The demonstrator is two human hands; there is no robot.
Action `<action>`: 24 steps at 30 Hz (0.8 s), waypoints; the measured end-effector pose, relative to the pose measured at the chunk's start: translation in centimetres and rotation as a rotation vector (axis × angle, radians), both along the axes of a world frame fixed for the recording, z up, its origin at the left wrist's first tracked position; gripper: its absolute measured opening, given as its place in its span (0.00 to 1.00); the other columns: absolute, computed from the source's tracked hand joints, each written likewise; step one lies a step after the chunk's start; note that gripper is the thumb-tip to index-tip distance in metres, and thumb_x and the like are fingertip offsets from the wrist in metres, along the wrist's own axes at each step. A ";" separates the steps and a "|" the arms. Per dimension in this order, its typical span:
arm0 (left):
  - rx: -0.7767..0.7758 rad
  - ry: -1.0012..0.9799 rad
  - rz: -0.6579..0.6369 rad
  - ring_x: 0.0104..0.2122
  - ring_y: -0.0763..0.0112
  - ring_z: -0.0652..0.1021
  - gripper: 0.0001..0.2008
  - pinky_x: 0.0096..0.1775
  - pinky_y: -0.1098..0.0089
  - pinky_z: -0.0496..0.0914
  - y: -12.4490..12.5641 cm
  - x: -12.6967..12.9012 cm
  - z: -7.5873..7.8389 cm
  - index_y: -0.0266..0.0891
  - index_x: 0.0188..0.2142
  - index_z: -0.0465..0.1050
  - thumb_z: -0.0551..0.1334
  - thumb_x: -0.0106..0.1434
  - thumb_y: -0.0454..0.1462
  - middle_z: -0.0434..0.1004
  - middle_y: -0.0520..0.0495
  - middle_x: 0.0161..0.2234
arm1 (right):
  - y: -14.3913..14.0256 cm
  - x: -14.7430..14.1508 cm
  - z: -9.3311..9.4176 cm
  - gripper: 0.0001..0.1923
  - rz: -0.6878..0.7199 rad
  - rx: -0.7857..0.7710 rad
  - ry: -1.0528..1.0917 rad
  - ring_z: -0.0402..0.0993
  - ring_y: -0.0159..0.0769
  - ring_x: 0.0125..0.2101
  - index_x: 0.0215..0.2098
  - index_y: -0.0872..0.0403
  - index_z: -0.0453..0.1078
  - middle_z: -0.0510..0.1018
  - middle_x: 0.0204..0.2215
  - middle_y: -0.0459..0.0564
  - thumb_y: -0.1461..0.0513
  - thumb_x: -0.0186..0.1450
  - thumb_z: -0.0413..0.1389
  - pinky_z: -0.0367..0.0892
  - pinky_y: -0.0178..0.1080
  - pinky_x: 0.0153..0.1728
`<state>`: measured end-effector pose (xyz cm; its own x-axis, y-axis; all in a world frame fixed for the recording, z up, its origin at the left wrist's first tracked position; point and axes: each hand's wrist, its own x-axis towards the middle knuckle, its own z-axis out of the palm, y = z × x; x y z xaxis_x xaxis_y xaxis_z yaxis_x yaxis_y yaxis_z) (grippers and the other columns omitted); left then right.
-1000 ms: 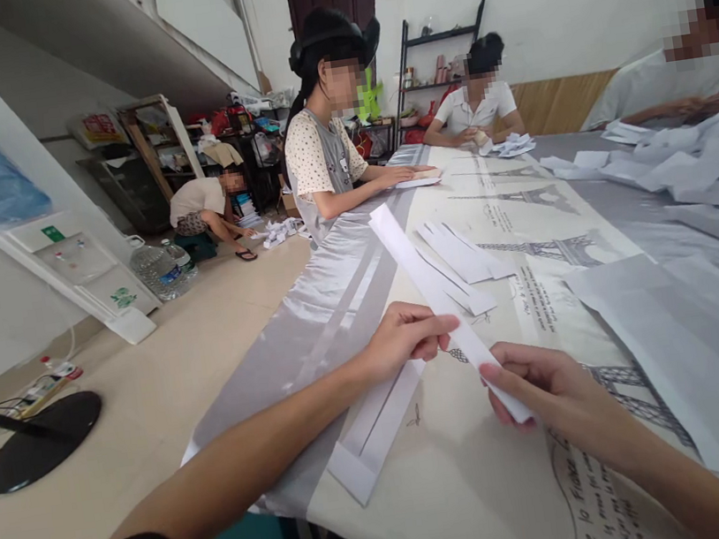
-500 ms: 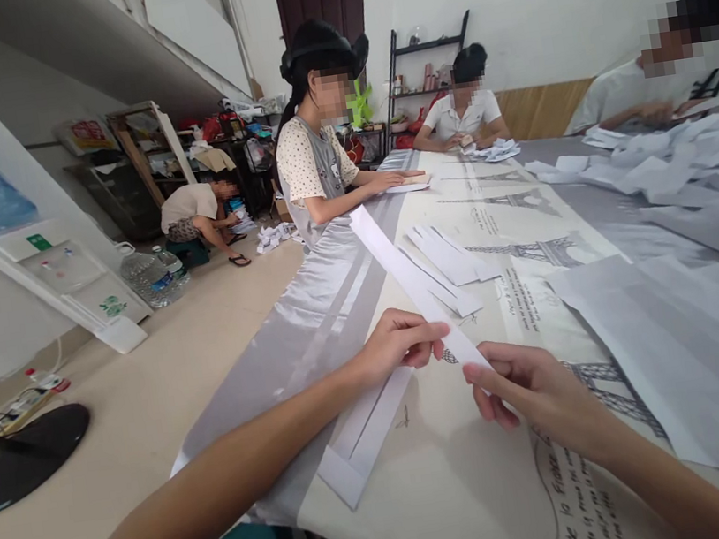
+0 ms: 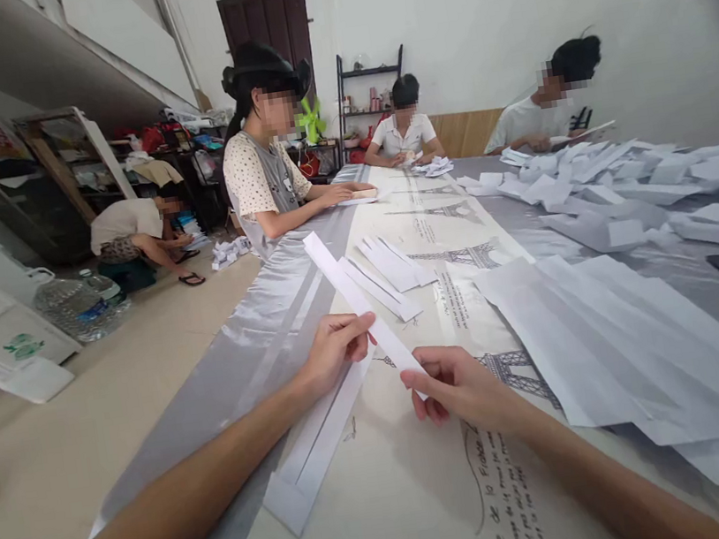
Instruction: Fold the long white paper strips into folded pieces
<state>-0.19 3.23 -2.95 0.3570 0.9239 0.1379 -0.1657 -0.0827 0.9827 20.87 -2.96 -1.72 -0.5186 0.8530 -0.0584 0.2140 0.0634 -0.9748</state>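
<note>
Since the earlier frame the view has swung to the right, so the loose paper heap [image 3: 617, 197] across the counter [image 3: 391, 497] now shows in full, and both hands sit closer together on the strip. The left hand [image 3: 334, 349] pinches the long white paper strip [image 3: 354, 301] near its middle, fingers closed on its edge. The right hand [image 3: 460, 385] grips the strip's near end between thumb and fingers. The strip rises tilted away from the person, above the counter. Just below the left hand a folded strip [image 3: 318, 449] lies flat on the counter. Beyond it a small stack of folded strips [image 3: 392, 265] rests. Large sheets [image 3: 610, 341] lie to the right of the right hand.
</note>
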 end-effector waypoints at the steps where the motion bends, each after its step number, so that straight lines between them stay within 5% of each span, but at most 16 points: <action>1: 0.011 0.004 -0.007 0.16 0.80 0.57 0.24 0.23 0.70 0.49 0.0 0.1 0.0 0.34 0.20 0.71 0.65 0.65 0.49 0.59 0.56 0.12 | 0.0 0.0 0.0 0.20 -0.003 0.000 -0.001 0.70 0.30 0.19 0.28 0.53 0.63 0.79 0.22 0.47 0.48 0.71 0.54 0.64 0.34 0.23; 10: 0.071 0.019 0.064 0.17 0.80 0.58 0.25 0.22 0.71 0.48 0.1 0.3 0.1 0.36 0.20 0.65 0.63 0.67 0.51 0.63 0.54 0.17 | -0.5 -0.2 -0.1 0.21 -0.069 0.087 -0.004 0.73 0.33 0.23 0.28 0.53 0.67 0.79 0.24 0.47 0.49 0.72 0.53 0.66 0.36 0.27; 15: 0.003 -0.007 -0.125 0.21 0.77 0.67 0.24 0.24 0.73 0.52 -1.0 0.7 0.5 0.36 0.22 0.66 0.63 0.67 0.50 0.65 0.53 0.19 | -0.6 -0.4 0.5 0.23 -0.088 -0.124 0.155 0.77 0.37 0.31 0.38 0.53 0.75 0.81 0.34 0.51 0.45 0.72 0.50 0.68 0.36 0.30; 19: -0.008 0.053 -0.121 0.18 0.80 0.65 0.24 0.22 0.74 0.53 -1.5 1.0 1.0 0.36 0.25 0.68 0.62 0.67 0.52 0.68 0.53 0.20 | -0.5 -0.4 0.9 0.21 -0.141 -0.245 0.189 0.74 0.35 0.31 0.36 0.53 0.76 0.78 0.32 0.48 0.45 0.68 0.57 0.66 0.35 0.29; 24: 0.071 0.156 -0.089 0.17 0.81 0.64 0.22 0.22 0.74 0.58 -1.7 0.9 1.6 0.35 0.28 0.73 0.62 0.67 0.51 0.72 0.52 0.22 | -0.2 -0.5 0.6 0.15 -0.207 -0.080 0.134 0.73 0.35 0.33 0.37 0.52 0.76 0.77 0.34 0.46 0.49 0.65 0.62 0.66 0.37 0.37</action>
